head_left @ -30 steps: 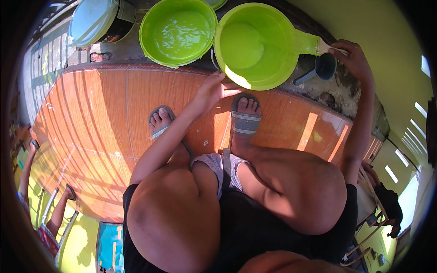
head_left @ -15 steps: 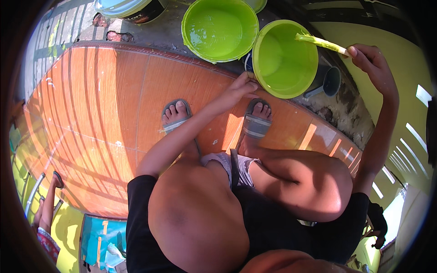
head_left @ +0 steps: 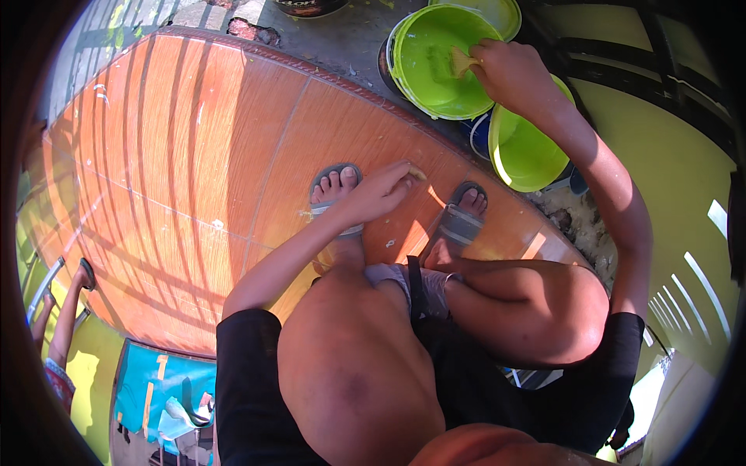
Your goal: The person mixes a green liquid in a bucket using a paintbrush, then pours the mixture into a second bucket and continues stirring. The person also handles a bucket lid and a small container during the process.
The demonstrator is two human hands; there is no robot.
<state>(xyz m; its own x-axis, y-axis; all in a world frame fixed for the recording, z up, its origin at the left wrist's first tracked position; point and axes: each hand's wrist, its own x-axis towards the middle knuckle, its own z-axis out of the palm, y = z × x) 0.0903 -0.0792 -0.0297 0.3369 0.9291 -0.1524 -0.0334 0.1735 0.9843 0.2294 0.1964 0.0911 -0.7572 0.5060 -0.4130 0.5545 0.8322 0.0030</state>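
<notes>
My right hand (head_left: 513,74) grips a paintbrush (head_left: 464,62) and holds it inside the larger bucket (head_left: 423,97), whose inner wall is coated with bright green paint. Most of the brush is hidden by the fingers and the paint. A second green-lined bucket (head_left: 528,155) stands just right of it, partly behind my right forearm. Over the orange floor, between my sandalled feet, my left hand (head_left: 381,190) pinches a small tan piece (head_left: 417,172); its kind is unclear.
A green-smeared round lid or tub (head_left: 497,14) sits behind the larger bucket. Dark sandals (head_left: 458,221) are on my feet. Another person's leg (head_left: 66,311) shows at far left, near a teal panel (head_left: 136,388). A yellow-green wall (head_left: 660,155) rises at right.
The brush went from above the right bucket into the larger bucket on the left. My left hand let go of the right bucket's rim and drew back toward me. The view shifted.
</notes>
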